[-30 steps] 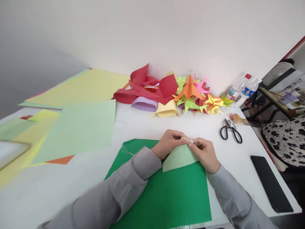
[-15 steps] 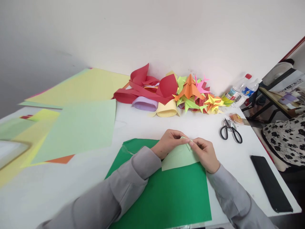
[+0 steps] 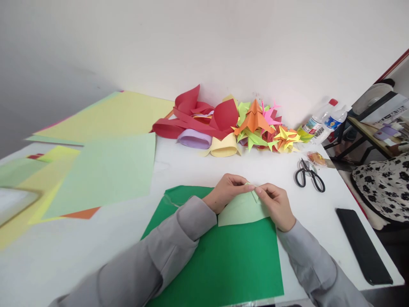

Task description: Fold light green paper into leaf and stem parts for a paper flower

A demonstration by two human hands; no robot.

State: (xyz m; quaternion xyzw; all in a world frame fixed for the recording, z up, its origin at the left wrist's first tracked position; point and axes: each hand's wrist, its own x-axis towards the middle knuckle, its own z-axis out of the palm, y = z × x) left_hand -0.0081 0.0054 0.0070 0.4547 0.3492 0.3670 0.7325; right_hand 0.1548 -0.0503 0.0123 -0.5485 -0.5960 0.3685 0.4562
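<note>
A sheet of pale green paper, with a narrow fold line near its upper right part, is held over a large dark green sheet. My left hand pinches the paper's top edge between thumb and fingers. From the other side, my right hand pinches the same edge, its fingertips almost meeting those of the left. The fingertips hide the very top of the fold. The paper's wider lower edge hangs free above the dark green sheet.
Folded paper planes and rolled paper pieces lie along the wall. Large pale sheets spread at left. Scissors, a black phone-like slab and plastic bottles stand or lie at right. Someone's patterned clothing shows beyond the table.
The pale green paper has tilted slightly, its lower edge rising a little. Both hands keep their pinch, with only a small shift of the right fingers.
</note>
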